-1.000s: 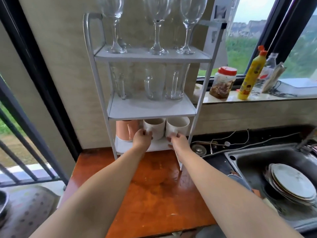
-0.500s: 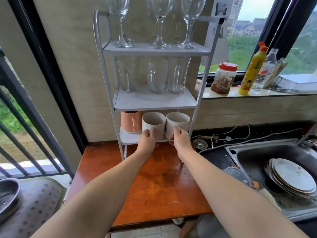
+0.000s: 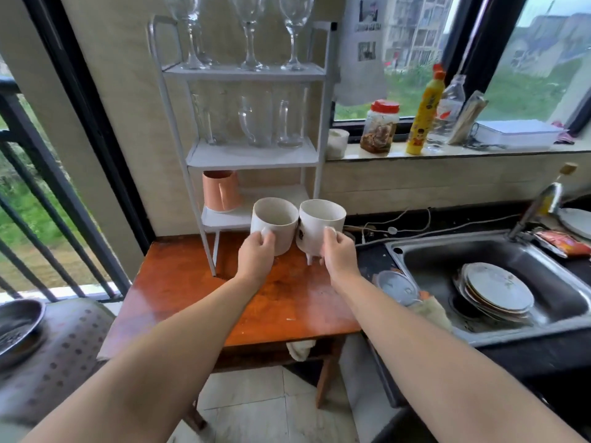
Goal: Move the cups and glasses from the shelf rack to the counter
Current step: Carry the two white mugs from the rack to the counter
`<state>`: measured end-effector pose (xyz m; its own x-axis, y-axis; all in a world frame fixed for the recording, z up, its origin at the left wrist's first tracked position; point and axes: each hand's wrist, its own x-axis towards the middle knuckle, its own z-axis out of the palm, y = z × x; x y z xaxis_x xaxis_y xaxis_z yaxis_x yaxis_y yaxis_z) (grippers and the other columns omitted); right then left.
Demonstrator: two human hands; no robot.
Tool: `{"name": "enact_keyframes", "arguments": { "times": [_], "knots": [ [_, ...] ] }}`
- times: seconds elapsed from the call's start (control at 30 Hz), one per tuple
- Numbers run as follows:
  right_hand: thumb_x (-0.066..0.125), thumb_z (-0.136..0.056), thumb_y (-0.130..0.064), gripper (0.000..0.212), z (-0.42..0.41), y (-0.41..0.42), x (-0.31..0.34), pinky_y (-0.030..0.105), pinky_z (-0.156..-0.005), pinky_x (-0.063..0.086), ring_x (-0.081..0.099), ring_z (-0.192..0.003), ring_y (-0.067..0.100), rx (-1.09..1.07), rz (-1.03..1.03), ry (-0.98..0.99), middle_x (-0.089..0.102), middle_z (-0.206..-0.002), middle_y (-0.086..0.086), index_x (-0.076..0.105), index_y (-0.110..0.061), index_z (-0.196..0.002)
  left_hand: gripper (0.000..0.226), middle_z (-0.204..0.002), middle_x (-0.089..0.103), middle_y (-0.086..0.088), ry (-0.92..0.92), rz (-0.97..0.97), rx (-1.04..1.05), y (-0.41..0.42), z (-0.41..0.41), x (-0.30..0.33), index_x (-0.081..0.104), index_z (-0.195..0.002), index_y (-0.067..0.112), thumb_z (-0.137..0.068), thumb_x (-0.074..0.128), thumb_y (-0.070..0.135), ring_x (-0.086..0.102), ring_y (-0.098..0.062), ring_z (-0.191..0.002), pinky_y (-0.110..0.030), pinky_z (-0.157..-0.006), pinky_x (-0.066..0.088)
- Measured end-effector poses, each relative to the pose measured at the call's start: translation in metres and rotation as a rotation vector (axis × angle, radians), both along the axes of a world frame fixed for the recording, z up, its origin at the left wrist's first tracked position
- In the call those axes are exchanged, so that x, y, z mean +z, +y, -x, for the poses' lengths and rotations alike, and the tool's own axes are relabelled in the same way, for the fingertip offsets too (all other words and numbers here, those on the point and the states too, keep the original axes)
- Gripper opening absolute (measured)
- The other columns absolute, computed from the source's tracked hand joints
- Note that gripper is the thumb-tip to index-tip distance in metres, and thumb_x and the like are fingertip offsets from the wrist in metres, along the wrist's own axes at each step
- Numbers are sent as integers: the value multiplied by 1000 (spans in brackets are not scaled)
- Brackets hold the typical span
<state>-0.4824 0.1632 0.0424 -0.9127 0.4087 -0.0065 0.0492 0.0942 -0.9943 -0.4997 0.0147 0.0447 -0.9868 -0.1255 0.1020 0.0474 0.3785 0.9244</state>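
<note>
Gripping is seen on both sides: a white cup (image 3: 275, 223) is clasped by the left hand (image 3: 256, 255), another white mug (image 3: 321, 227) by the right hand (image 3: 340, 255), held touching above the tabletop (image 3: 179, 282), at 6 o'clock from the rack (image 3: 252, 155).

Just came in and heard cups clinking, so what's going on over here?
A person is clearing the white shelf rack. The left hand grips one white cup and the right hand grips another white cup, both held above the wooden counter. A pink cup sits on the bottom shelf, with glass mugs and wine glasses above.
</note>
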Motion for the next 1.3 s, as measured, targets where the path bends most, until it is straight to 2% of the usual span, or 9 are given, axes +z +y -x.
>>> {"name": "enact_keyframes", "arguments": {
  "times": [0.13,0.33,0.4,0.5,0.6,0.77,0.97,1.1,1.3],
  "knots": [
    [44,-90,-19,40,-57,46,-1,33,-54,23,27,-55,19,-94,-8,14,28,-55,4,27,-17,-54,34,-65,45,-5,-34,-1,-45,42,-43,-2,46,-66,9,-94,39,28,45,-25,-67,-37,-62,38],
    [47,-87,-23,39,-156,134,1,30,-52,28,31,-58,19,-386,35,-43,33,-56,5,33,-15,-52,34,-62,41,-4,-63,-53,-252,138,-105,-8,42,-61,10,-92,41,24,41,-22,-64,-30,-49,37],
    [49,-87,-28,38,-190,163,2,33,-56,31,36,-59,20,-489,23,-65,38,-57,7,38,-14,-52,33,-68,45,-9,-106,-134,-346,171,-124,-7,48,-65,7,-93,41,23,46,-23,-69,-35,-59,51],
    [50,-86,-28,39,-244,201,-2,31,-50,30,37,-52,20,-660,62,-45,41,-51,7,40,-14,-51,36,-72,50,-12,-193,-211,-505,220,-158,-8,50,-64,9,-94,41,26,53,-25,-72,-48,-72,55],
    [50,-85,-27,39,-295,227,-8,28,-45,24,32,-46,19,-815,128,-28,35,-50,4,35,-18,-50,34,-82,58,-13,-227,-221,-668,262,-190,-14,59,-76,11,-96,40,30,59,-25,-71,-40,-63,57],
    [52,-82,-26,38,-399,248,-13,23,-39,24,30,-38,15,-1120,195,-25,32,-44,-3,35,-20,-49,31,-77,54,-4,-333,-233,-961,320,-255,-21,62,-93,9,-94,41,31,54,-13,-67,-24,-45,51],
    [50,-87,-20,34,-519,247,-19,16,-36,22,27,-27,7,-1366,278,50,29,-30,-10,35,-19,-56,31,-51,44,4,-553,-204,-1319,359,-340,-26,53,-61,20,-90,46,27,47,-11,-51,-27,-54,53],
    [50,-88,-19,38,-583,238,-23,17,-38,22,26,-26,8,-1515,308,89,28,-30,-11,32,-19,-53,28,-43,38,12,-596,-128,-1520,376,-397,-33,44,-63,23,-91,45,26,37,-10,-45,-33,-68,52],
    [52,-84,-19,37,-685,237,-22,19,-43,19,22,-31,9,-1671,354,110,24,-38,-12,32,-21,-53,33,-45,36,13,-689,-75,-1710,411,-492,-35,42,-60,21,-93,44,26,34,-5,-37,-27,-51,51]
  ]
}}
